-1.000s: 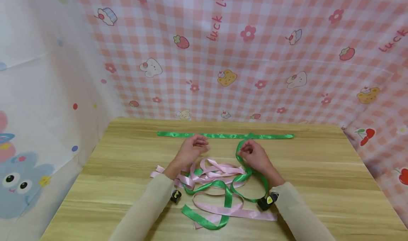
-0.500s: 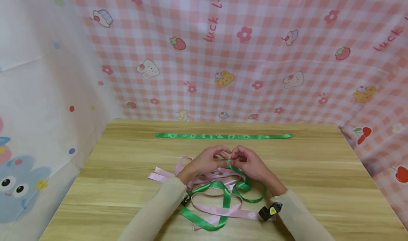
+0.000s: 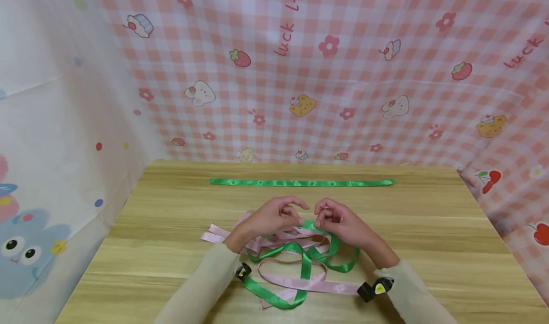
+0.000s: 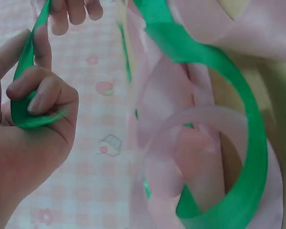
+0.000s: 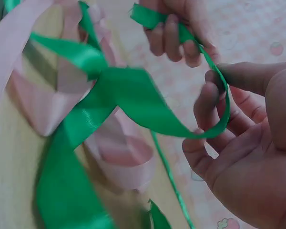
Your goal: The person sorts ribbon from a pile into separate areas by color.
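Note:
A tangle of green ribbon (image 3: 305,267) and pink ribbon (image 3: 300,282) lies on the wooden table (image 3: 171,248) in front of me. My left hand (image 3: 274,217) and right hand (image 3: 336,219) are raised just above the tangle, close together. Both pinch the same green ribbon (image 5: 133,102) near its end. In the left wrist view my curled left fingers (image 4: 40,93) grip a fold of it (image 4: 31,117). In the right wrist view the ribbon runs through my right fingers (image 5: 209,102) to my left hand (image 5: 174,28).
A second green ribbon (image 3: 300,183) lies straight and flat across the far side of the table. Pink checked cloth (image 3: 326,76) hangs behind and to the right. White printed cloth (image 3: 51,162) hangs on the left.
Both hands came back from the far straight ribbon to the tangle and met over it. The left hand took hold of the green ribbon that the right hand was holding.

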A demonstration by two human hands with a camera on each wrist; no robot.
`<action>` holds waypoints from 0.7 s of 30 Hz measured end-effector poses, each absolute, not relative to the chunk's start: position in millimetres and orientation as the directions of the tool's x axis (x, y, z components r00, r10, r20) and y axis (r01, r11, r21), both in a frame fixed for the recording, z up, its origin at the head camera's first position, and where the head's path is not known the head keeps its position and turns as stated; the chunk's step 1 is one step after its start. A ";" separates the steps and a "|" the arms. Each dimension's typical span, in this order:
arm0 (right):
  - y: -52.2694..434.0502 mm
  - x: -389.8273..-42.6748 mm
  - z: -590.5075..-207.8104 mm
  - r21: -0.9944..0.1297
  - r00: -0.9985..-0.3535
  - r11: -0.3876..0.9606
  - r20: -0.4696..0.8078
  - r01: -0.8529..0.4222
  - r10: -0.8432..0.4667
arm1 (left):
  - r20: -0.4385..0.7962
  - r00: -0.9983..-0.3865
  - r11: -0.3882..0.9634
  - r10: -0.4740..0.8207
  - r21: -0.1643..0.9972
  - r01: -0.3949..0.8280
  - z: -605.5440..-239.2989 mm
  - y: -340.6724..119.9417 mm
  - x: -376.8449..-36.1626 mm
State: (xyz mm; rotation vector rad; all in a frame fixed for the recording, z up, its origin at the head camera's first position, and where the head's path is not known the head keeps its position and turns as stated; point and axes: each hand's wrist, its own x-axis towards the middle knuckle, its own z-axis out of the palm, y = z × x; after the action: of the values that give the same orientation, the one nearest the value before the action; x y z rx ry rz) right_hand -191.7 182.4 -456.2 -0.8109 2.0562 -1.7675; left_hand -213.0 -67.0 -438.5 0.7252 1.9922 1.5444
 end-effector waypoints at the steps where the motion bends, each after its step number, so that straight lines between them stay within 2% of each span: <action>1: 183.2 -191.0 -454.6 -0.975 -0.782 0.061 0.135 -0.215 -0.609 | -0.071 -0.724 0.204 0.687 0.974 0.097 -436.7 -68.2 -211.7; 11: 187.3 -183.1 -430.9 -0.982 -0.710 -0.070 0.175 -0.175 -0.683 | 0.001 -0.730 0.177 0.684 0.970 0.167 -412.1 -86.6 -205.4; 16: 192.9 -178.2 -421.1 -0.985 -0.707 -0.090 0.171 -0.150 -0.687 | 0.047 -0.756 0.168 0.652 0.964 0.206 -397.1 -107.0 -199.4; 21: 203.1 -172.1 -404.7 -0.974 -0.690 -0.100 0.215 -0.203 -0.691 | 0.024 -0.797 0.178 0.603 0.970 0.164 -388.1 -132.7 -193.7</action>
State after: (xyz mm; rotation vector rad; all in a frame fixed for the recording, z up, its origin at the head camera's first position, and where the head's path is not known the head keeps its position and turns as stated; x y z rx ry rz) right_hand -172.1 203.1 -404.7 -0.9768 1.8150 -1.8464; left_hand -193.7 -132.7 -388.1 0.7250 2.0950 1.6527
